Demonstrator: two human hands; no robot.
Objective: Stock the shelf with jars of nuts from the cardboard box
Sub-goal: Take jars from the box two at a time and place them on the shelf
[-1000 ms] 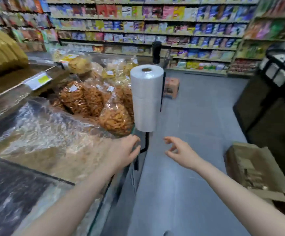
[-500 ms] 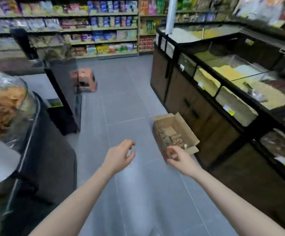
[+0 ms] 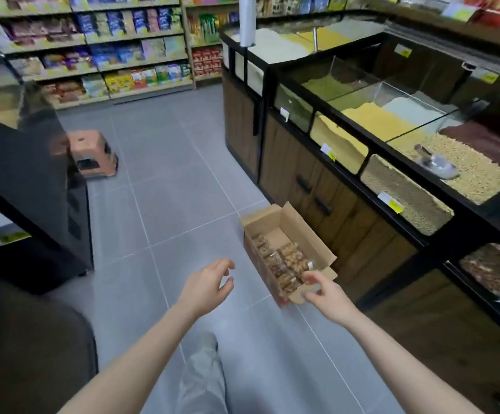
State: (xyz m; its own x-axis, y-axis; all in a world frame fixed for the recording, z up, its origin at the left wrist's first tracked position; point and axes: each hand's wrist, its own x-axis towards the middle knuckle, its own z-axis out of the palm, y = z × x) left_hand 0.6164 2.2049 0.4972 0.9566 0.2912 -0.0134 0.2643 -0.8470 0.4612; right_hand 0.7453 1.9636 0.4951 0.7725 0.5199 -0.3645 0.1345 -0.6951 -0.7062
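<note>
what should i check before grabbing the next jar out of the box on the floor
1. Cardboard box flaps open: ok, the top is open and the jars show.
2. Jars of nuts left inside: ok, several lie packed at the near end.
3. Left hand free: ok, fingers loosely curled, holding nothing.
4. Right hand free: ok, it is in front of the box's near end, nothing held.
5. Floor by the box: ok, bare tiles; the stool stands well away.
6. Jar lids tight: cannot tell, too small and blurred.
</note>
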